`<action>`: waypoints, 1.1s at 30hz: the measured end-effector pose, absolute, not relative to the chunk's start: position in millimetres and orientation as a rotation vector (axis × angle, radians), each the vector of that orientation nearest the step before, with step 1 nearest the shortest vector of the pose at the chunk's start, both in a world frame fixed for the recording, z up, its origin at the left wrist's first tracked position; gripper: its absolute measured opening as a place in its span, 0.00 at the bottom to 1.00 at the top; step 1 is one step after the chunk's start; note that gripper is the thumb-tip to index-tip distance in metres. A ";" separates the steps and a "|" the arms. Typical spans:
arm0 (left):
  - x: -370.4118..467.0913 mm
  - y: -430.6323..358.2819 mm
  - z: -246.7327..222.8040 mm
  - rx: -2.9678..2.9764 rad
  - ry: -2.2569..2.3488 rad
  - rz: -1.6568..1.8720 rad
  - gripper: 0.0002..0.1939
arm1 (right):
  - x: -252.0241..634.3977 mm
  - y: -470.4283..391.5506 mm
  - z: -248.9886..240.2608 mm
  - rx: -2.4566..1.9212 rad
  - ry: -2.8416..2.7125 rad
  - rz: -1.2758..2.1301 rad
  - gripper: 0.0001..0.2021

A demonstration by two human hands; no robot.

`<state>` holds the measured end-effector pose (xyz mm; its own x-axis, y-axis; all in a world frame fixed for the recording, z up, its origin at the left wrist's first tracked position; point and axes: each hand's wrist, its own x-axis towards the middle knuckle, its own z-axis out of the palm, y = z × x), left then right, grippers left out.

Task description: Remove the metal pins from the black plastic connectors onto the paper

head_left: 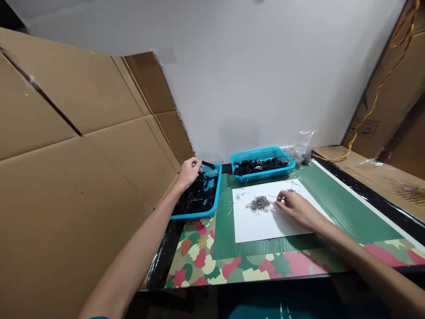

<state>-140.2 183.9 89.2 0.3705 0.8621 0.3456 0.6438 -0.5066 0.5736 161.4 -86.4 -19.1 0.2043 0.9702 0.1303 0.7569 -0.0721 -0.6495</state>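
My left hand [190, 173] is over the back of the left blue basket [217, 188], its fingers closed on a black part [208, 165]. Many black pieces lie in that basket. Above the white sheet [247, 230], my right hand [290, 204] pinches a thin metal tool [274, 196], whose tip points left over a pile of small metal pieces [259, 204]. A smaller cluster of metal pieces [292, 190] lies behind my right hand, partly hidden by it. More bits are scattered at the sheet's back left corner.
A second blue basket [244, 178] with black parts stands behind the sheet, beside a clear plastic bag [302, 150]. Cardboard walls [99, 97] rise at the left and right. Yellow wires [375, 102] hang at the right. The green mat [226, 248] lies under the sheet.
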 end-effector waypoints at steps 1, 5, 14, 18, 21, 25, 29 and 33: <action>-140.1 181.5 89.9 2.226 1.298 0.943 0.14 | 158.4 -83.7 -20.0 -1.924 -1.610 0.440 0.12; -130.6 164.4 88.7 2.019 1.179 1.020 0.16 | 152.1 -80.0 -20.2 -2.054 -1.615 0.472 0.07; -65.3 109.5 64.4 1.558 0.678 0.842 0.27 | 162.0 -88.4 -28.5 -1.875 -1.655 0.558 0.08; -40.9 84.1 57.0 1.525 0.590 0.760 0.28 | 167.1 -99.9 -24.5 -1.640 -1.501 0.741 0.12; -29.1 59.5 57.1 1.521 0.530 0.711 0.23 | 170.5 -110.7 -15.9 -1.397 -1.301 1.028 0.17; -21.2 31.3 49.6 1.525 0.415 0.629 0.21 | 173.0 -119.5 -9.0 -1.078 -0.976 1.300 0.20; -23.5 17.9 31.3 1.434 0.328 0.353 0.19 | 172.8 -122.5 -8.0 -0.965 -0.853 1.335 0.21; -26.4 9.1 20.0 1.380 0.335 0.190 0.18 | 171.0 -127.8 -5.1 -0.981 -0.821 1.258 0.21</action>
<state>-26.4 9.1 20.0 0.9377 0.3255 -0.1214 0.0627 0.1850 0.9807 171.0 -127.8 -5.1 0.1442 0.9893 -0.0219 -0.3784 0.0347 -0.9250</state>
